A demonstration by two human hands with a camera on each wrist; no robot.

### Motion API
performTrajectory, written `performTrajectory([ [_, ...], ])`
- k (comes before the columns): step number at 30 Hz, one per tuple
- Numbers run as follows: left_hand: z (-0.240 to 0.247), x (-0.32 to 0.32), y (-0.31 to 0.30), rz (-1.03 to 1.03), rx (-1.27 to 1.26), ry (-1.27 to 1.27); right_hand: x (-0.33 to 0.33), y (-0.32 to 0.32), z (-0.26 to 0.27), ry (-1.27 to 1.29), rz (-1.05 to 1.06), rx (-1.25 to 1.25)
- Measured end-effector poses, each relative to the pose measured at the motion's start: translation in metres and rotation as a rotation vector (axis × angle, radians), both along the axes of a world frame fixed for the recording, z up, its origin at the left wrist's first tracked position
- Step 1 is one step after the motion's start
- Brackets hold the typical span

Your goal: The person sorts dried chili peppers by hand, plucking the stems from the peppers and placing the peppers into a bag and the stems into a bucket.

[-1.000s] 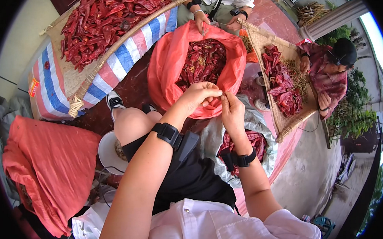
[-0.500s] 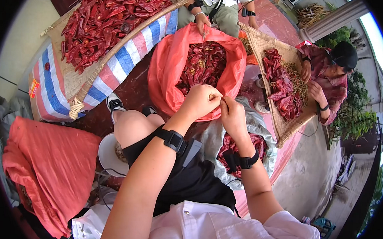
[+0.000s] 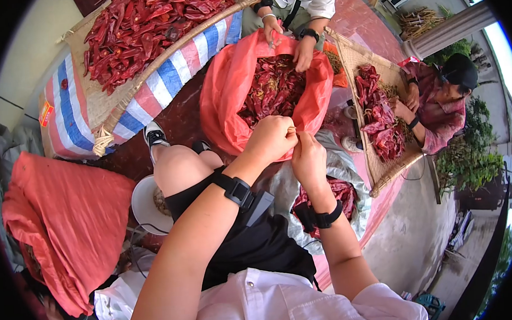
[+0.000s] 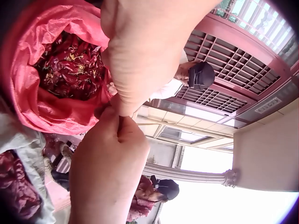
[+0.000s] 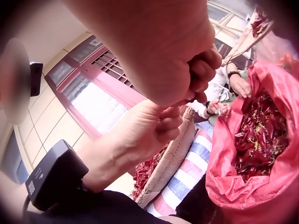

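In the head view my left hand [image 3: 271,137] and right hand [image 3: 310,160] meet fingertip to fingertip, over the near rim of a large red sack [image 3: 224,98]. Both have curled fingers and pinch a small pale bit [image 3: 291,129] between them; I cannot tell its kind, as the fingers mostly cover it. Dried red chilies [image 3: 273,92] with yellowish stems fill the sack. From the left wrist, the right hand [image 4: 110,163] shows below the left hand [image 4: 145,60], tips touching. The right wrist view has the left hand [image 5: 145,130] beneath the right hand [image 5: 163,60].
A pale sack [image 3: 349,178] of chilies stands by my right forearm. At the upper left, a woven tray [image 3: 83,65] of chilies rests on striped sheeting [image 3: 159,84]. Another person's hand [image 3: 304,53] is at the sack's far rim. Further right, someone handles chilies on a woven tray [image 3: 352,68].
My joined hands have shifted slightly toward me, the left turning knuckles up. The person opposite has brought a hand over to the sack's rim. The worker at right has moved both hands into the pile.
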State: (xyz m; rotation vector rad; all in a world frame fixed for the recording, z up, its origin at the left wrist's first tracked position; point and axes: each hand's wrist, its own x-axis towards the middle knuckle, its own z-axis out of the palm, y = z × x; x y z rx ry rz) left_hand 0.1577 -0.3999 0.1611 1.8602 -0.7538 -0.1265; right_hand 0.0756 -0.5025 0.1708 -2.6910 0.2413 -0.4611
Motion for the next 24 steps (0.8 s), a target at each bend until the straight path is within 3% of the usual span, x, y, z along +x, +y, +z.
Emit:
performTrajectory([
  [2, -0.002, 0.0, -0.003, 0.03, -0.04, -0.036, 0.0, -0.001, -0.001, -0.091, 0.006, 0.122],
  [6, 0.003, 0.002, -0.002, 0.015, -0.181, 0.126, 0.001, -0.005, 0.002, -0.106, -0.016, 0.301],
  [14, 0.002, 0.006, 0.002, -0.187, -0.243, 0.373, -0.007, -0.021, 0.011, 0.026, 0.121, 0.548],
  [18, 0.009, 0.005, 0.001, -0.171, -0.24, 0.332, -0.009, -0.031, 0.01, 0.048, 0.068, 0.587],
  [24, 0.01, 0.002, 0.003, -0.17, -0.132, 0.314, -0.008, -0.023, 0.023, -0.023, 0.065, 0.4],
])
